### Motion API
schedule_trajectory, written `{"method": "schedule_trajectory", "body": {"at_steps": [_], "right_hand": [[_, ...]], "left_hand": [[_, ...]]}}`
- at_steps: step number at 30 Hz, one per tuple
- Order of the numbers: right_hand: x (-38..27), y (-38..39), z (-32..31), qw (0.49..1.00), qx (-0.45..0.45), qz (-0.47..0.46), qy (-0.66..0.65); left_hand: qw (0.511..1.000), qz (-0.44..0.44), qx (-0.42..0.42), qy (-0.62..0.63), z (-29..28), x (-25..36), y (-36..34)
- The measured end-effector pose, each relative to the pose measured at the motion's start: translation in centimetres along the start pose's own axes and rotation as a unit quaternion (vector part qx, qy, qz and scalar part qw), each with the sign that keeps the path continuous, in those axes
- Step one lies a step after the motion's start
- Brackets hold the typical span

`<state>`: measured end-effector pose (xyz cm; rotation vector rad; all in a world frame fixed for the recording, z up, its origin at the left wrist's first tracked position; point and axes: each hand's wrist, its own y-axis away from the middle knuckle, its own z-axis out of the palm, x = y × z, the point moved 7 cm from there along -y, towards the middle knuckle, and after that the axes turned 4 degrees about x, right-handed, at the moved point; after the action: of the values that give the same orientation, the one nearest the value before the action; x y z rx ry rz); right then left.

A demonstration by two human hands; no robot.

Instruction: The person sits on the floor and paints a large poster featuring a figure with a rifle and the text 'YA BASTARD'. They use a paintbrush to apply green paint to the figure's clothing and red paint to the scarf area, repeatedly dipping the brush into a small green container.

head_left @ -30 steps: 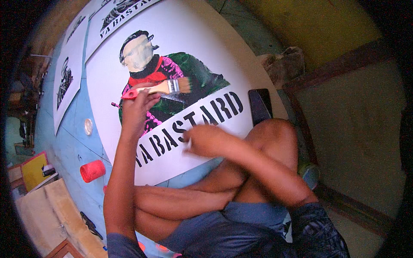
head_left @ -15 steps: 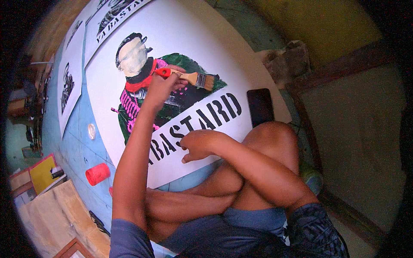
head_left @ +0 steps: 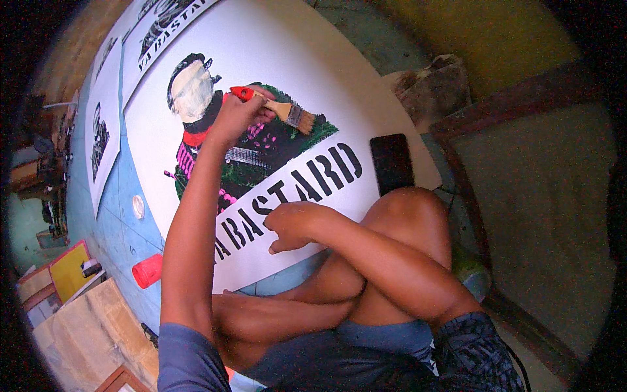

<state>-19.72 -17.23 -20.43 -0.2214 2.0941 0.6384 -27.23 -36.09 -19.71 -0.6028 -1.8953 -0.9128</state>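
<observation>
A flat paintbrush (head_left: 277, 109) with a red-tipped wooden handle, metal band and tan bristles is gripped by its handle in my left hand (head_left: 239, 115). Its bristles are over the green and black part of a painted figure on a large white poster (head_left: 261, 46). The figure has a cream head shape, a red scarf (head_left: 194, 139) and pink marks. My left forearm covers some of the figure's lower left. Over the black stencilled lettering (head_left: 320, 173), my right hand (head_left: 295, 225) hangs with nothing seen in it, its thumb apart from loosely bent, partly hidden fingers.
A black phone (head_left: 392, 162) lies at the poster's right edge. Left of my forearm are a red cup-shaped container (head_left: 147, 271) and a small round white lid-like thing (head_left: 138, 206). More printed sheets (head_left: 104, 140) lie at the far left. My crossed legs border the poster's near edge.
My left hand has shifted slightly left and up, and the brush now slants more steeply down to the right. The whole view has moved a little. My right hand keeps its pose.
</observation>
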Motion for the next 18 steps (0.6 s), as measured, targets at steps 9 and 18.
{"method": "schedule_trajectory", "body": {"at_steps": [9, 18], "right_hand": [[0.0, -0.1, -0.1, 1.000, 0.004, -0.008, -0.010], [-0.1, 0.0, -0.4, 1.000, -0.003, -0.009, 0.004]], "left_hand": [[0.999, -0.022, -0.025, -0.017, -0.3, 0.1, -0.8], [1.000, -0.010, -0.019, -0.022, 0.0, 0.6, -1.0]]}}
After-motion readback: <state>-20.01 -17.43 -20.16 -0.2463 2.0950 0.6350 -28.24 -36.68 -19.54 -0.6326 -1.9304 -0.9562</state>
